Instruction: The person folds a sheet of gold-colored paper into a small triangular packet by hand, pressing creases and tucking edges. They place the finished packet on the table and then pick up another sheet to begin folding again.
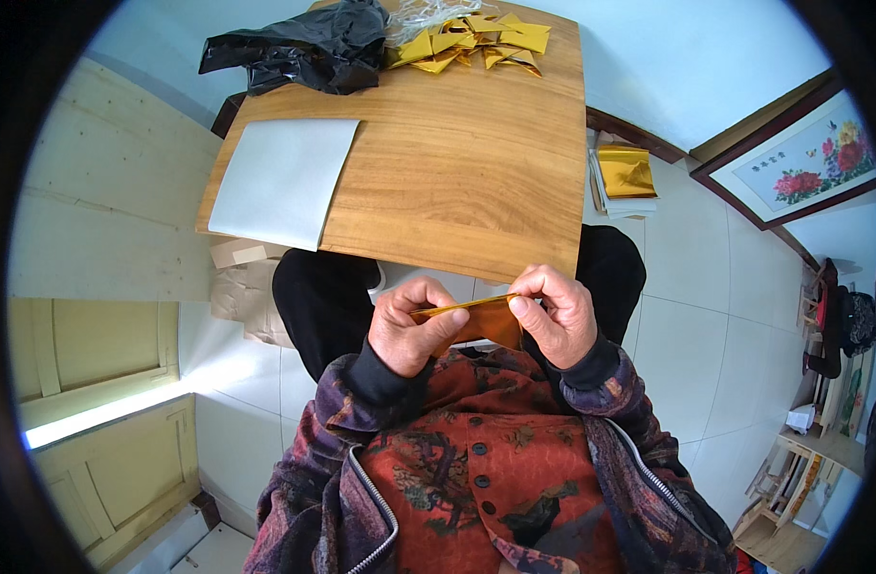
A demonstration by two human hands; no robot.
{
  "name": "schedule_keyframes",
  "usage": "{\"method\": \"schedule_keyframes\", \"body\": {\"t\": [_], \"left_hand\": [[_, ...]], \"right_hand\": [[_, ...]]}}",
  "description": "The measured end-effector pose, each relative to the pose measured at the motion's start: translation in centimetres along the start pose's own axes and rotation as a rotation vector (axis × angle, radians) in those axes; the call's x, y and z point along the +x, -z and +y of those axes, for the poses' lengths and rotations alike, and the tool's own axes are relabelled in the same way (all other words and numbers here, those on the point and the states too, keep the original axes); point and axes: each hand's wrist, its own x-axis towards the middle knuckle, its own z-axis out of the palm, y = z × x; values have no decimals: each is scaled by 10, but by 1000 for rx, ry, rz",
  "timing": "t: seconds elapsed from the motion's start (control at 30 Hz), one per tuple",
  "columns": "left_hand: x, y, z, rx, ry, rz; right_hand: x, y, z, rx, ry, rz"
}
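Observation:
A sheet of gold foil paper (pixel 491 323) stretches between my two hands, just off the near edge of the wooden table. Its upper edge is folded into a narrow strip. My left hand (pixel 414 325) pinches the left end between thumb and fingers. At the other end, my right hand (pixel 556 316) grips the same edge, its thumb pressed against the fingers. Below the fold the sheet hangs down in front of my shirt, and part of it is hidden by the hands.
On the wooden table (pixel 457 172) lie a silvery sheet (pixel 285 177), a black plastic bag (pixel 314 43), a pile of folded gold paper pieces (pixel 476 43) and clear plastic strips (pixel 428 13). More gold paper (pixel 625 172) tops a stack at the right. Brown paper (pixel 251 297) sits at the left.

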Motion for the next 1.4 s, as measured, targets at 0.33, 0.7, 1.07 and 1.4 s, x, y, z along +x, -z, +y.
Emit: {"method": "schedule_keyframes", "body": {"t": [0.33,0.7,1.07,1.4], "left_hand": [[7,2,14,913,-610,61],[2,1,25,1198,-992,41],[-7,2,31,1372,-1163,28],[-11,2,29,1430,-1247,-30]], "right_hand": [[4,14,-16,-224,155,2],[3,4,-22,-508,362,9],[-2,5,-28,-465,201,123],[-2,5,-28,13,-143,-48]]}}
